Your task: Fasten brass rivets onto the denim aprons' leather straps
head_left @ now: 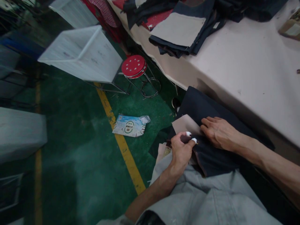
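A dark navy garment [199, 103], which looks like trousers, lies across my lap beside the table edge. My left hand [181, 150] pinches a dark fold of it, thumb and forefinger together; white tape covers those two fingertips. On the cloth rests my right hand [217, 131], its fingers curled down against the fabric, and what lies under them is hidden. Between the hands a pale beige fabric piece [186, 124], perhaps a pocket lining, sticks out of the garment. More beige cloth [160, 151] shows below my left hand.
On the pale-covered table [246, 68] are stacked dark garments [199, 40] and a small box [290, 28]. A red stool [134, 66] and a white bin [93, 59] stand beyond. A printed carton piece [128, 126] lies on the green floor. Another person's red clothing [105, 15] shows at the back.
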The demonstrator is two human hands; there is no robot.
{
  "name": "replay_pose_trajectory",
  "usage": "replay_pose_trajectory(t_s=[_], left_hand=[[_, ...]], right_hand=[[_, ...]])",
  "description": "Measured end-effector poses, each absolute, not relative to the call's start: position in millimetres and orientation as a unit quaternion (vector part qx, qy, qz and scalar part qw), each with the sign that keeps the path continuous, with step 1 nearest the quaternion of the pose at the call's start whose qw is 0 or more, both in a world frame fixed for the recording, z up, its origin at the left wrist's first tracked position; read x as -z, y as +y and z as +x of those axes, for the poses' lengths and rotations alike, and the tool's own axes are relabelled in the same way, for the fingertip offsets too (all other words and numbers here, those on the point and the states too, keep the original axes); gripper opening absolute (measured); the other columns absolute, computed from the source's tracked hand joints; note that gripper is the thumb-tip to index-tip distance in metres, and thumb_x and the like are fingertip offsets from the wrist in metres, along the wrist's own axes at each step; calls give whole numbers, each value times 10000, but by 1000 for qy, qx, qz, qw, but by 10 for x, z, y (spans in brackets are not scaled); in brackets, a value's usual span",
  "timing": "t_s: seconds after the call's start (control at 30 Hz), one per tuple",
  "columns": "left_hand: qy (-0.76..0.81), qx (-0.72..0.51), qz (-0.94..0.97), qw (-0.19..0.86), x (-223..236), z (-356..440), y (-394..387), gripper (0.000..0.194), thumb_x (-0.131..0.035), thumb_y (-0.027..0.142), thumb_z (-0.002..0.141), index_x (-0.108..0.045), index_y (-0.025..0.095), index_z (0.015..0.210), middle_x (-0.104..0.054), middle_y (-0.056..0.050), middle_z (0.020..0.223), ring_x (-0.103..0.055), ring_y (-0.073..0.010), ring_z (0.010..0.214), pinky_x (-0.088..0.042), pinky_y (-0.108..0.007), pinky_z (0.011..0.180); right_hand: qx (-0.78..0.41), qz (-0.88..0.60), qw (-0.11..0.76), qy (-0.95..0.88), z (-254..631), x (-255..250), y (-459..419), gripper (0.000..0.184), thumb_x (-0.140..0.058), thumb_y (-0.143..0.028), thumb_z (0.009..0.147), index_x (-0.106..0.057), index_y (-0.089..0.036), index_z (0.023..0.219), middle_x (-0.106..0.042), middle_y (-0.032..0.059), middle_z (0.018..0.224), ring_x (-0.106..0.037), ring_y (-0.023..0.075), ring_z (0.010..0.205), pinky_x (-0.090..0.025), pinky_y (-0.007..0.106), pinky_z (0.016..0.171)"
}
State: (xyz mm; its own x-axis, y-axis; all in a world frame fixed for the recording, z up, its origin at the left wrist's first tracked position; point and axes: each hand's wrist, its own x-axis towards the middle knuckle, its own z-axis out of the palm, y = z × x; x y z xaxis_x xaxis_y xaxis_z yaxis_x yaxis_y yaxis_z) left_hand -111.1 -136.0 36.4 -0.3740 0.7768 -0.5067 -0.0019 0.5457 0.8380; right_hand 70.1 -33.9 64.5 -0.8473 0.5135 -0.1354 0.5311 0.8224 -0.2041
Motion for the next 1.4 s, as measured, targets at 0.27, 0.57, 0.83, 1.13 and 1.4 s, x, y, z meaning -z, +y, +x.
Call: replay_pose_trajectory(t_s=[0.27,0.57,0.83,1.13,1.4], left_hand=[[709,-417,254,509,-470,-1140,-1370,340,-843,183,639,-768,164,970,-738,-49,832,-672,-177,736,-547,-274,693],[703,-411,288,503,-546,-1135,-1375,361,-825,173,652,-757,160,1007,-738,-50,857,-677,-175,761,-553,-266,713],[688,-392,348,501,-670,-1140,-1397,418,-797,169,697,-709,155,1106,-733,-61,917,-677,-167,783,-554,-270,769],[720,-326,404,461,-861,-1186,-1331,332,-828,174,665,-738,156,985,-731,-48,866,-659,-178,764,-527,-277,744],[700,-325,399,495,-800,-1271,-1365,426,-820,192,687,-723,161,1101,-730,-63,926,-626,-154,714,-496,-248,662]], right_hand=[[128,400,46,906,720,-695,-631,122,-572,-149,880,-694,-148,879,-628,141,940,-560,247,829,-362,347,701],[162,510,-21,845,729,-586,-747,169,-581,-170,852,-742,-163,900,-663,101,886,-602,213,750,-379,330,666],[150,617,-111,764,711,-518,-885,216,-570,-190,881,-783,-184,915,-706,94,837,-650,213,688,-426,315,606],[59,596,-18,801,619,-581,-849,104,-569,-200,899,-620,-128,844,-641,161,803,-629,250,690,-415,334,613],[337,496,-235,765,956,-577,-931,83,-577,-272,934,-606,-204,971,-637,33,821,-596,176,689,-465,294,659]])
